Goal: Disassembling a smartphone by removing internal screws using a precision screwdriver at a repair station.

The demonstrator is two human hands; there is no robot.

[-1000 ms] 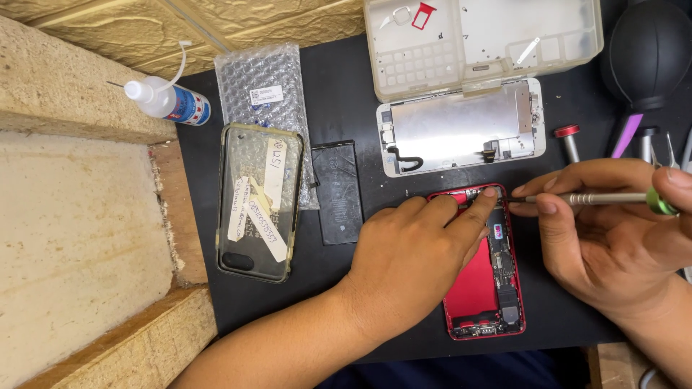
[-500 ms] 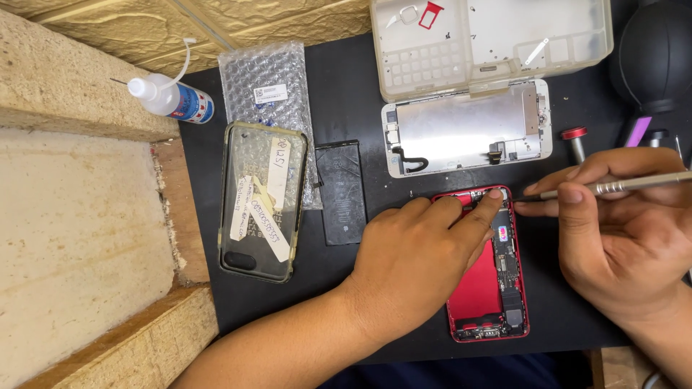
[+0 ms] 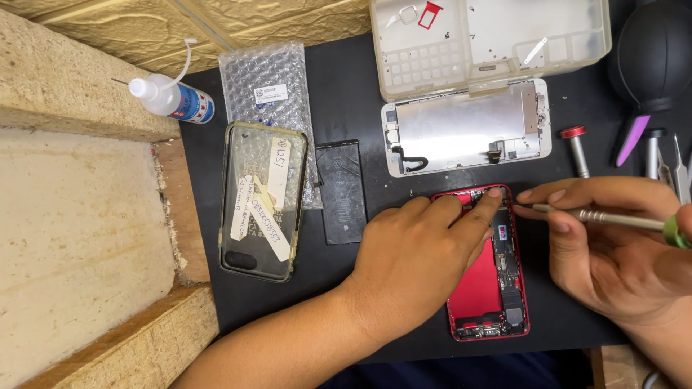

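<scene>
My left hand [image 3: 422, 263] lies flat over the opened red phone [image 3: 489, 284], palm on its left half, fingers loosely spread, nothing gripped; index fingertip presses on the top edge of the phone near the small parts there. My right hand [image 3: 613, 248] is pinched around a slim metal screwdriver [image 3: 609, 216] with a green cap at the back end, held almost level, tip pointing left and sitting just at the phone's upper right edge, close to my left fingertip. Can't tell if the tip is actually seated on a screw, too small. Phone sits on the black mat [image 3: 346, 94], lower right of centre, long side running away from me, insides showing: red shell, dark boards down the right side, connector end nearest me. Just above it, touching or nearly so, is the detached screen panel [image 3: 465, 130], face down, silver back plate up, black flex cables at its lower edge. Above that, a pale plastic parts tray [image 3: 497, 43] with small compartments, a red bit in its top left. Left of my hand: a loose black battery [image 3: 341, 191], then a clear phone case [image 3: 261, 202] with paper labels inside, part resting on a bubble-wrap bag [image 3: 267, 79]. Small squeeze bottle [image 3: 169, 97] with thin nozzle at the mat's top left corner. Right side: red-capped driver [image 3: 577, 148], black air blower [image 3: 652, 54], a few more tools at the edge.
</scene>
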